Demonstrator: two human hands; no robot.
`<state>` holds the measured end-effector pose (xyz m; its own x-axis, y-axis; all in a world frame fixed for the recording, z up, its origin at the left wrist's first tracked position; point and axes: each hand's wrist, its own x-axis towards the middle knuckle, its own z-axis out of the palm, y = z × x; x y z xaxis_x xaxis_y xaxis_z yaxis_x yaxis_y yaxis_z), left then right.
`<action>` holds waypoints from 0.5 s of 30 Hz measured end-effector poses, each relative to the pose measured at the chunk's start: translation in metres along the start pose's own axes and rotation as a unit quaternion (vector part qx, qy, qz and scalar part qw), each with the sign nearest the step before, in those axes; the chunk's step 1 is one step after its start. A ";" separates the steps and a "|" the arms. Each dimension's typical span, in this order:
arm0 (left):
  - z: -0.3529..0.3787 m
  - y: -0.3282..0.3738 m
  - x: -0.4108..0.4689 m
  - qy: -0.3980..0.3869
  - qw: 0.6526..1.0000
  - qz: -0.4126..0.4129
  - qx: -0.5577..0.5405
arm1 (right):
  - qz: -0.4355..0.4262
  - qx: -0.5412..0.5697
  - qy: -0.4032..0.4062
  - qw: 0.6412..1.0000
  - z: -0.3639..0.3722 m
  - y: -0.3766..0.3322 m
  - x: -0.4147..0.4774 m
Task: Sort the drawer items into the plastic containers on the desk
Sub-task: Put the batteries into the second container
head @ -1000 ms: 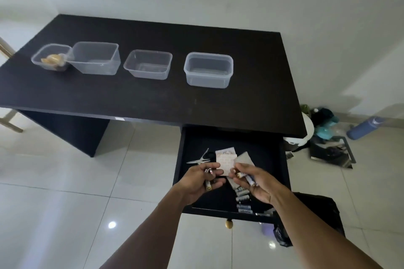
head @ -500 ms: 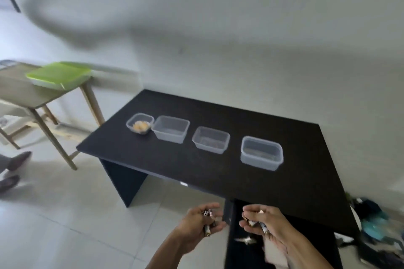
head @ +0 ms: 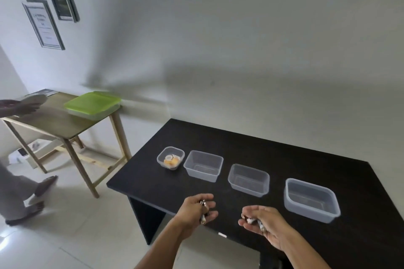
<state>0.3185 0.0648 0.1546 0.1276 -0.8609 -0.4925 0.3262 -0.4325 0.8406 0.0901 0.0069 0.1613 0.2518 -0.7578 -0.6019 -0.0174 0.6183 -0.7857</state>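
Note:
Four clear plastic containers stand in a row on the black desk [head: 251, 150]: a small one [head: 160, 155] with orange and white bits inside, then a deeper tub [head: 203, 168], a shallow tub [head: 248, 179] and a larger tub [head: 311, 200]. My left hand [head: 196, 208] grips a few batteries [head: 203, 216] over the desk's front edge. My right hand [head: 265, 221] holds more batteries [head: 254, 221] in its curled fingers, left of the larger tub. The drawer is out of view.
A wooden side table [head: 54, 120] with a green-lidded box [head: 93, 103] stands to the left. Another person's legs and feet [head: 24, 194] are on the tiled floor at the far left, and their hand [head: 19, 106] is over that table. Framed pictures [head: 43, 24] hang on the wall.
My head has lifted from the open drawer to the desk top. Both hands have risen out of the drawer with batteries and now hover over the desk's front edge.

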 end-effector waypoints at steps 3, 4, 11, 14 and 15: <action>-0.010 0.029 0.035 0.019 0.999 0.020 0.047 | -0.011 -0.013 -0.009 1.000 0.022 -0.029 0.042; -0.012 0.038 0.046 0.026 0.998 0.025 0.058 | -0.013 -0.014 -0.011 1.000 0.029 -0.040 0.057; -0.038 0.089 0.126 0.044 0.988 0.017 0.148 | -0.015 -0.031 0.011 0.999 0.086 -0.098 0.147; -0.045 0.101 0.163 0.033 0.983 0.007 0.178 | -0.010 -0.045 0.022 0.999 0.106 -0.114 0.176; -0.047 0.105 0.177 0.029 0.982 0.006 0.189 | -0.009 -0.054 0.030 0.998 0.111 -0.118 0.186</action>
<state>0.4188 -0.1201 0.1450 0.1858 -0.8547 -0.4847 -0.0455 -0.5002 0.8647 0.2462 -0.1842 0.1577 0.1950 -0.7815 -0.5927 -0.1185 0.5811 -0.8052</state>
